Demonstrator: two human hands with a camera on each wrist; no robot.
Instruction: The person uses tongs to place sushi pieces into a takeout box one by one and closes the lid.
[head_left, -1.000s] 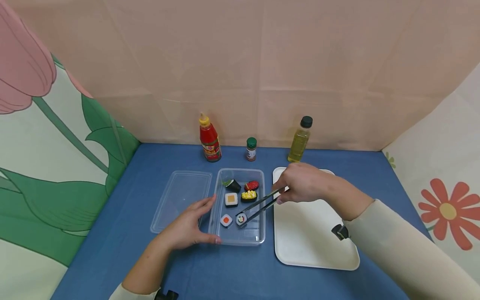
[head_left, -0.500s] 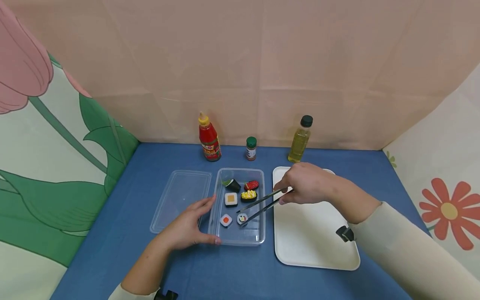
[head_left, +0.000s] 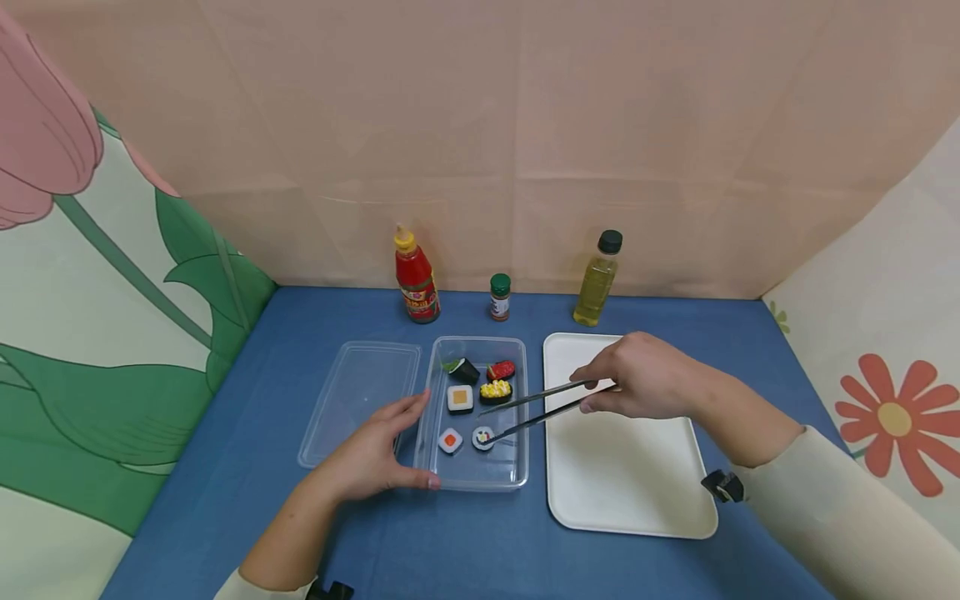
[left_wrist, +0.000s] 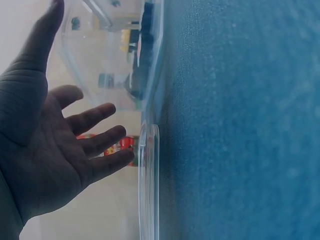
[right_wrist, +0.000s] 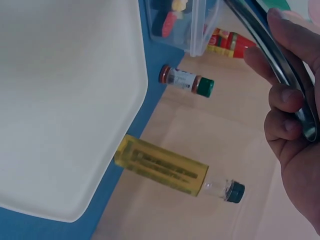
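My right hand (head_left: 648,375) grips metal tongs (head_left: 539,418) above the white tray's left side; the tongs' tips reach into a clear plastic container (head_left: 480,479). The tips stand spread, one at a round toy sushi roll (head_left: 481,433) on the container's floor. Also inside lie a roll with an orange centre (head_left: 450,441), a square yellow-topped piece (head_left: 460,399), a corn-topped piece (head_left: 496,390), a red-topped piece (head_left: 501,369) and a dark hand roll (head_left: 464,372). My left hand (head_left: 375,454), thumb and fingers spread, is at the container's left side.
Right of the container lies the white tray (head_left: 630,492); left of it, a clear lid (head_left: 360,392), partly behind the left hand. At the back stand a red sauce bottle (head_left: 418,283), a green-capped jar (head_left: 500,298) and an oil bottle (head_left: 596,287).
The right hand has moved right, drawing the tongs slightly back, and their tips have spread from around the round roll. The roll stays on the container floor; the left hand holds its place.
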